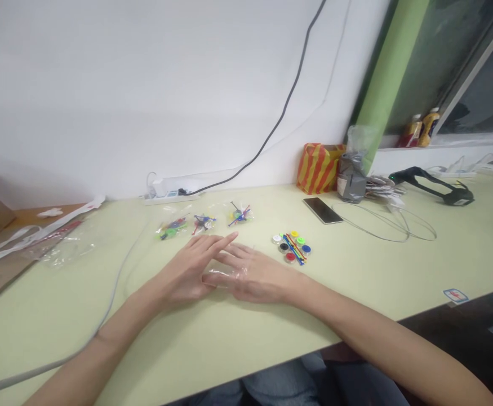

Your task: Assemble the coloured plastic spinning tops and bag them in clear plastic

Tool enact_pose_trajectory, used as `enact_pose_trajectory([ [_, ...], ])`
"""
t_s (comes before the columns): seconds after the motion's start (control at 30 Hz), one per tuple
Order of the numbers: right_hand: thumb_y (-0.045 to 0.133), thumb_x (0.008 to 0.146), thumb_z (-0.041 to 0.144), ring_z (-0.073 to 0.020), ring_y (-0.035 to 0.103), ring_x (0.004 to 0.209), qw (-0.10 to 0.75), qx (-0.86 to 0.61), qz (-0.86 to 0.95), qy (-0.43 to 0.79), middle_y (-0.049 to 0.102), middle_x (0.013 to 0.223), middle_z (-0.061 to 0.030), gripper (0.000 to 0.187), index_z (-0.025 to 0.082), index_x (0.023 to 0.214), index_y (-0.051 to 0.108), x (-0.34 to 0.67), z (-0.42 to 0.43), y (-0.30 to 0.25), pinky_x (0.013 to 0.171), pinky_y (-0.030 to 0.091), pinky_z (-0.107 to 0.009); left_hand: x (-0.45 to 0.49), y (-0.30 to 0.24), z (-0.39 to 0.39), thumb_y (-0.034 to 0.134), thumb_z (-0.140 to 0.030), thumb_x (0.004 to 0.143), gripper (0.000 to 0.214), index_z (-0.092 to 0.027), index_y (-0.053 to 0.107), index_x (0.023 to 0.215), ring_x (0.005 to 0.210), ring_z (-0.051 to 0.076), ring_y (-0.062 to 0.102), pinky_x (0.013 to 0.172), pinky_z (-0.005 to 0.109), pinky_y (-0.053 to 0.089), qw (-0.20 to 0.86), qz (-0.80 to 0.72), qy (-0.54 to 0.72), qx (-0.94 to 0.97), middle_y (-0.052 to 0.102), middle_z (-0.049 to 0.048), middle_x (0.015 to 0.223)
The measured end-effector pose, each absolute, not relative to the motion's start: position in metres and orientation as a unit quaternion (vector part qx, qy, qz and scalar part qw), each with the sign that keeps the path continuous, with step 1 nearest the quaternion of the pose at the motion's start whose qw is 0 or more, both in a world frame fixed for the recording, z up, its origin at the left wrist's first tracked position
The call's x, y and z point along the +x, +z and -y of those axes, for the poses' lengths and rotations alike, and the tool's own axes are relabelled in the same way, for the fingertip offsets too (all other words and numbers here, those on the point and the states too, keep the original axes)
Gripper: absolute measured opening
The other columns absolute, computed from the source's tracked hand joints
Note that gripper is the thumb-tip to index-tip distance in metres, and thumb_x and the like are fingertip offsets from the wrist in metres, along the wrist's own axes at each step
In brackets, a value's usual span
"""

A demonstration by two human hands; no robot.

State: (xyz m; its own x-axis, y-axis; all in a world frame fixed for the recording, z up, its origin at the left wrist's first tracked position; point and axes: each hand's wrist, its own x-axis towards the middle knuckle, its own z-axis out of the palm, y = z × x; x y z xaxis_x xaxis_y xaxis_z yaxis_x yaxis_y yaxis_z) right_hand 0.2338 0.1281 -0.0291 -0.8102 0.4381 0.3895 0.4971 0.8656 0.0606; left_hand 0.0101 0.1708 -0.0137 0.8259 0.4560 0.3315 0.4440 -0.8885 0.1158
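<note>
Pale green table (398,270) against white wall; clear plastic film (228,275) at table centre, lying across fingers of right hand (257,277); right hand flat, fingers straight, close together; left hand (187,273) fingers straight too, tips overlapping right fingers; loose coloured discs and sticks (292,247) just beside right hand; three filled bags (204,223) behind; phone (323,210) further back.
</note>
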Motion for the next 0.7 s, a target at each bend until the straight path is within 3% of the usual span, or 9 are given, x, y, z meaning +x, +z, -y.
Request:
enact_pose_trajectory([
  [0.13, 0.064, 0.091, 0.017, -0.0286, 0.016, 0.153, 0.180, -0.276, 0.941, -0.081, 0.020, 0.165, -0.0099, 0.067, 0.028, 0.152, 0.040, 0.238, -0.132, -0.025, 0.122, 0.023, -0.054, 0.002, -0.016, -0.180, 0.058, -0.014, 0.078, 0.095, -0.032, 0.013, 0.160, 0.126, 0.031, 0.049, 0.106, 0.048, 0.038, -0.007, -0.266, 0.190, 0.945, 0.052, 0.0091, 0.136],
  [0.27, 0.058, 0.092, 0.012, -0.0262, 0.017, 0.153, 0.209, -0.296, 0.926, -0.102, 0.029, 0.163, -0.0075, 0.058, 0.026, 0.148, 0.047, 0.241, -0.136, -0.026, 0.124, 0.019, -0.055, 0.001, -0.018, -0.185, 0.059, -0.018, 0.079, 0.095, -0.032, 0.012, 0.160, 0.129, 0.032, 0.046, 0.109, 0.050, 0.036, -0.018, -0.281, 0.208, 0.937, 0.049, 0.0097, 0.139],
  [0.5, 0.047, 0.096, 0.009, -0.0217, 0.037, 0.144, 0.315, -0.296, 0.894, -0.115, 0.047, 0.153, -0.0050, 0.050, 0.023, 0.144, 0.051, 0.249, -0.141, -0.025, 0.121, 0.031, -0.045, -0.009, -0.024, -0.197, 0.065, -0.030, 0.081, 0.096, -0.029, 0.012, 0.160, 0.133, 0.035, 0.043, 0.111, 0.051, 0.035, -0.024, -0.317, 0.217, 0.923, 0.044, 0.0113, 0.146],
  [0.7, 0.042, 0.092, 0.002, -0.0222, 0.051, 0.127, 0.405, -0.325, 0.849, -0.094, 0.061, 0.131, -0.0085, 0.053, 0.024, 0.139, 0.054, 0.257, -0.148, -0.024, 0.106, 0.044, -0.044, -0.018, -0.024, -0.207, 0.067, -0.032, 0.081, 0.097, -0.029, 0.012, 0.160, 0.131, 0.035, 0.045, 0.114, 0.054, 0.031, -0.033, -0.352, 0.271, 0.895, 0.048, 0.0111, 0.142],
])
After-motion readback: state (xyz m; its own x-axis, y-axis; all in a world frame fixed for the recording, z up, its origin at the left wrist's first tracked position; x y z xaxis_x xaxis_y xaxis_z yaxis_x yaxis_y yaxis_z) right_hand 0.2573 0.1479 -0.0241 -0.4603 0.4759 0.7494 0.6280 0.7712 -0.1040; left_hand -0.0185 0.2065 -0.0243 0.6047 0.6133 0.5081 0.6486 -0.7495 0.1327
